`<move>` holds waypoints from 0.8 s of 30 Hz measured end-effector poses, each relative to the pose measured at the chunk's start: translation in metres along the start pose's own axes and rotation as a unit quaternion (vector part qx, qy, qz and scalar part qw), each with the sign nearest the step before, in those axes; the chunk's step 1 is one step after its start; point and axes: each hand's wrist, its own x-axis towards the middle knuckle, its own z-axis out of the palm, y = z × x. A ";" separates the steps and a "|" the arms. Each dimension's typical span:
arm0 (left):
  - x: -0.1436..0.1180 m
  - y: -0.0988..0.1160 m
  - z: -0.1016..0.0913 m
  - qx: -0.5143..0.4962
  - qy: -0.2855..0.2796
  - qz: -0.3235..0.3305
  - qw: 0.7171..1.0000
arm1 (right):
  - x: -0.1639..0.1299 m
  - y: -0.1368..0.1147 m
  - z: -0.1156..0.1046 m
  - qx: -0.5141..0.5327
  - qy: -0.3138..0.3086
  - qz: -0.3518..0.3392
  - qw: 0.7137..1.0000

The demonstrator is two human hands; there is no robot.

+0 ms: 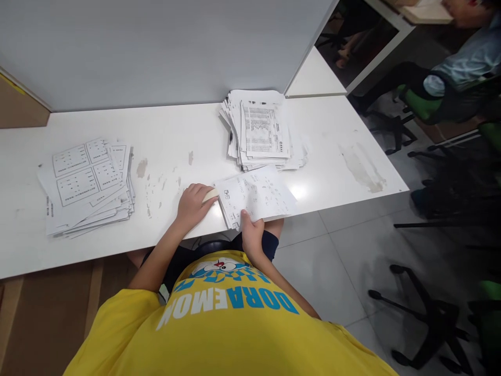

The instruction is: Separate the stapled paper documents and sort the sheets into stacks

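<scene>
A: What is the left hand doing?

B: It is resting on the white worktop, fingers curled over a small pale eraser-like block that is poking out at its 3 o'clock side. It is grasping that block, with the end pressing at the left edge of a handwritten sheet.

A: And the right hand?

B: It is sitting at the sheet's 6 o'clock edge, pinching the paper near the worktop's front rim, thumb lying on top. The sheet itself is lying tilted, partly hanging over that rim.

A: Where are the other papers lying?

B: A printed stack is sitting at 12 o'clock from the sheet, its near edge touching or just overlapping it. A second pile of gridded pages is spreading out at 9 o'clock, well apart from both hands.

A: Anything else showing?

B: A grey partition is standing along the worktop's far edge. Worn patches are marking the surface between the pile and the left hand. Another person is sitting at 2 o'clock, and black chair legs are showing at 4 o'clock on the tiled floor.
</scene>
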 end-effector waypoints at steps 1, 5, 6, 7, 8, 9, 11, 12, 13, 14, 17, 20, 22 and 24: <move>0.000 0.000 0.000 -0.005 0.005 -0.003 1.000 | 0.000 0.001 0.000 -0.001 0.003 0.001 1.000; 0.001 -0.001 0.000 -0.007 0.002 0.005 1.000 | 0.001 0.002 0.001 -0.008 0.000 -0.007 1.000; 0.001 -0.001 0.000 -0.003 -0.003 0.010 1.000 | 0.001 0.001 0.001 -0.008 -0.003 -0.010 1.000; 0.001 -0.001 0.001 0.001 -0.008 0.013 1.000 | 0.001 0.001 0.001 -0.008 -0.007 -0.011 1.000; 0.002 -0.001 0.001 0.005 -0.011 0.015 1.000 | 0.000 0.000 0.002 -0.007 -0.013 -0.011 1.000; 0.002 -0.001 0.002 0.009 -0.012 0.016 1.000 | -0.001 0.000 0.003 -0.003 -0.020 -0.009 1.000; 0.003 0.000 0.002 0.012 -0.010 0.020 1.000 | -0.003 0.000 0.004 0.005 -0.030 0.003 1.000; 0.003 0.001 0.002 0.012 -0.009 0.022 1.000 | -0.005 0.001 0.005 0.008 -0.033 0.012 0.999; 0.003 0.002 0.002 0.011 -0.008 0.024 1.000 | -0.007 0.001 0.006 0.008 -0.037 0.022 0.999; 0.003 0.002 0.002 0.012 -0.007 0.027 1.000 | -0.009 0.000 0.007 0.005 -0.041 0.031 0.999; 0.003 0.003 0.000 0.024 -0.012 0.037 0.999 | -0.014 -0.001 0.008 -0.001 -0.052 0.041 0.998; 0.004 0.003 -0.002 0.038 -0.022 0.061 0.997 | -0.016 0.000 0.008 0.003 -0.052 0.032 0.998; 0.004 0.002 -0.004 0.042 -0.030 0.084 0.995 | -0.016 0.001 0.009 0.004 -0.049 0.029 0.998; 0.004 0.000 -0.005 0.043 -0.037 0.099 0.993 | -0.016 0.003 0.009 0.002 -0.046 0.029 0.999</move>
